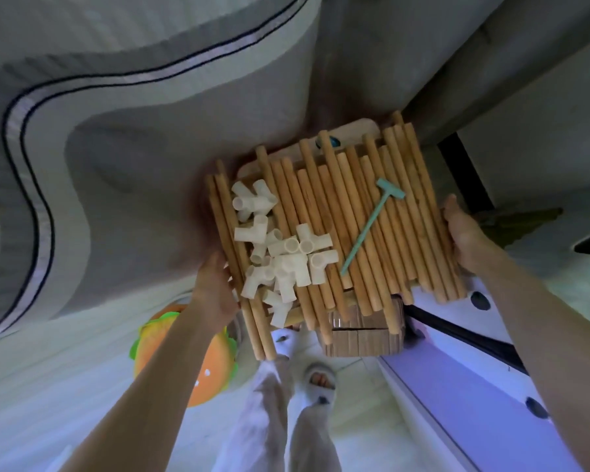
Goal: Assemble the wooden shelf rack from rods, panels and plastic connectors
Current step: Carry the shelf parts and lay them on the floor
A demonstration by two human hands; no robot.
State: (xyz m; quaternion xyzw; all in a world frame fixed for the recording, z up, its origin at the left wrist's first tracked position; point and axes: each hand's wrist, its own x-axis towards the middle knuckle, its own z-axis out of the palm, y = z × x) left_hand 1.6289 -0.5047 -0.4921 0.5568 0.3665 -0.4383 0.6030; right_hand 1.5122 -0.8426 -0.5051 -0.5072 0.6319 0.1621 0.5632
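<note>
Left hand and right hand clasp opposite edges of a stack of wooden panels, carried level as a tray so the loose parts stay put. Between the grips lie the rods side by side; near the left hand, a heap of white plastic connectors; toward the right hand, a teal mallet. Beyond, a grey mattress.

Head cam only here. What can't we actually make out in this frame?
- Pale wooden panels, head view: mostly covered by the round wooden rods; count unknown.
- White plastic connectors: piled, lower ones hidden.
- Left hand and right hand: fingers tucked under the stack's edges.
- Brown cardboard box: top hidden by the stack.
- Dark blue item: between rods, unidentifiable.
</note>
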